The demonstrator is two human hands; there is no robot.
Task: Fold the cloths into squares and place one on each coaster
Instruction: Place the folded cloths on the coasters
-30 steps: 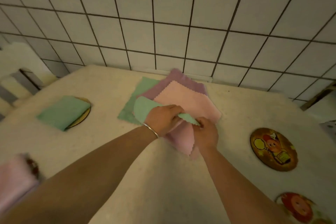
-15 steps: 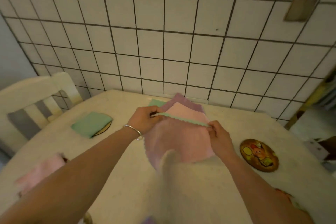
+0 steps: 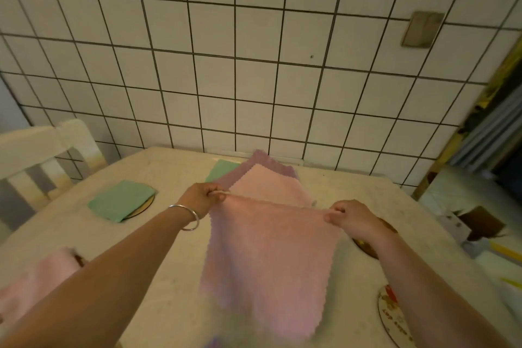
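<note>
I hold a pink cloth [image 3: 268,263] up over the table, stretched by its two top corners. My left hand [image 3: 202,199] pinches the left corner and my right hand [image 3: 351,217] pinches the right corner. The cloth hangs down toward me, blurred at its lower edge. Behind it a stack of flat cloths [image 3: 265,181] lies on the table, pink over purple over green. A folded green cloth [image 3: 120,200] rests on a coaster [image 3: 142,207] at the left. A folded pink cloth [image 3: 36,280] lies on another coaster at the near left.
Two picture coasters sit at the right: one [image 3: 367,247] mostly hidden under my right wrist, one [image 3: 391,316] near the front edge. A white chair [image 3: 42,155] stands at the left. A tiled wall backs the table. Clutter [image 3: 477,223] lies beyond the right edge.
The cloth has been lifted off the stack and spread wide between my hands, which moved apart. The camera tilted up, showing more wall.
</note>
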